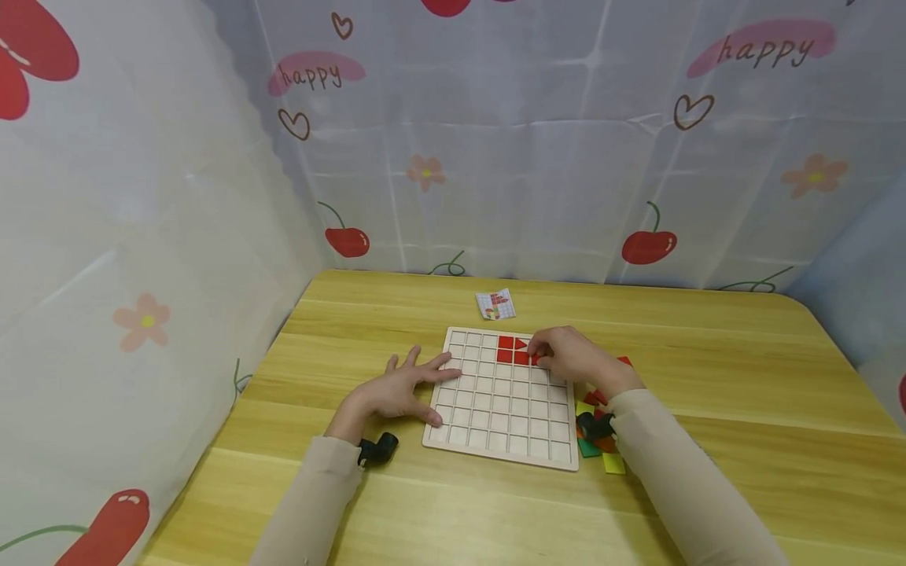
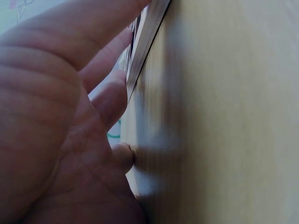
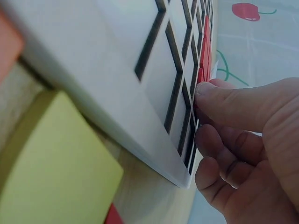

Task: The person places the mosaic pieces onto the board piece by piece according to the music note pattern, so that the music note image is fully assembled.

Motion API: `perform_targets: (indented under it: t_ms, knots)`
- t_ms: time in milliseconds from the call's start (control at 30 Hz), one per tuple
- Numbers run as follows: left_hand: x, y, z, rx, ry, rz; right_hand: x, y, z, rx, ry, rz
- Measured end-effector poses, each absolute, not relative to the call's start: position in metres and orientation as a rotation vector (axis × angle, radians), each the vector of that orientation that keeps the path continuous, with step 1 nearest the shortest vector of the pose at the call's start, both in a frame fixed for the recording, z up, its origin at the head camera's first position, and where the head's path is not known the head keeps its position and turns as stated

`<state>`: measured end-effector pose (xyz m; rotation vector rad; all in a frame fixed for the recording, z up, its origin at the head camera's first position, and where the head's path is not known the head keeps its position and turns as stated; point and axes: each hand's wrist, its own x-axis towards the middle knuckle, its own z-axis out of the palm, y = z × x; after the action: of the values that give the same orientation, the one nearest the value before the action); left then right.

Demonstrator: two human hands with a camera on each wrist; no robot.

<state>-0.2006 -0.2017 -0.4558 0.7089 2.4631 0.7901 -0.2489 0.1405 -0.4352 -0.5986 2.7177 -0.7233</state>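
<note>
A square wooden grid board (image 1: 488, 409) lies on the table, with several red tiles (image 1: 505, 355) set in its top rows, among them a red triangle (image 1: 521, 344). My right hand (image 1: 569, 355) reaches over the board's upper right and pinches a red tile (image 1: 535, 361) at the end of the second row; the fingers partly hide it. In the right wrist view the thumb (image 3: 219, 100) is down at the grid beside the red pieces. With fingers spread, my left hand (image 1: 399, 391) rests along the board's left edge, thumb and fingertips touching the frame.
A small printed card (image 1: 495, 304) with a coloured grid pattern lies behind the board. Loose tiles, including a yellow one (image 1: 613, 463) and a green one (image 1: 588, 448), lie right of the board, partly under the right wrist. A patterned curtain (image 1: 495, 173) stands behind the table.
</note>
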Motion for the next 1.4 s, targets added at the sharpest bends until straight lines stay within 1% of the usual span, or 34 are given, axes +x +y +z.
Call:
perform_targets:
  t_ms: [367,733,1067,1400]
  knots:
    - [-0.203,-0.203,-0.46,0.693,2.462,0.789,-0.248,0.142,-0.435,-0.593,2.732,-0.722]
    - [-0.202,-0.203,-0.456,0.716,2.462,0.787,-0.244,0.164,-0.428,-0.757,2.759,-0.671]
    - [-0.203,-0.204,-0.458,0.721,2.47,0.789,-0.225,0.193,-0.421,-0.745,2.714,-0.675]
    - [-0.202,-0.203,-0.456,0.714,2.466,0.794,-0.208,0.213,-0.425,-0.791,2.716,-0.652]
